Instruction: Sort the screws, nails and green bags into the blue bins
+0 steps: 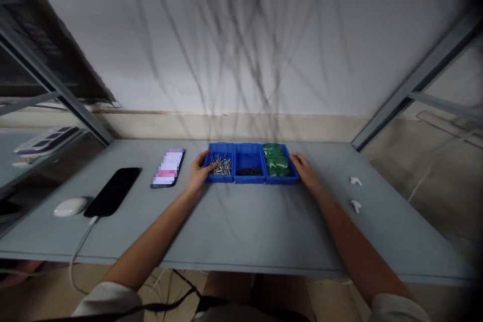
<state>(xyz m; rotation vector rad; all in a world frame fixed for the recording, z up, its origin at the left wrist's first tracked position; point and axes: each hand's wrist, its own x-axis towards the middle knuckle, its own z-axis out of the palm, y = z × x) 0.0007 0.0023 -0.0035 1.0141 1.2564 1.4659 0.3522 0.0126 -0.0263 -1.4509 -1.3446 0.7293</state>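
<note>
Three blue plastic bins stand side by side at the back of the table. The left bin [221, 178] holds silvery screws or nails [223, 165], too small to tell which. In the middle bin [248, 151] lies a layer of small dark pieces [248, 171]. Green plastic packets [276, 158] fill the right bin [283, 180]. My left hand [198, 171] grips the left bin's outer wall, its thumb over the rim. At the other end my right hand [303, 168] grips the right bin's outer edge, fingers partly hidden.
Left of the bins lie a phone with a lit, blurred screen [168, 168] and a dark phone [115, 191] on a white cable [81, 244]. A white earbud case [70, 207] sits beside it. Two white earbuds [355, 181] lie at right. Metal posts [418, 78] flank the table.
</note>
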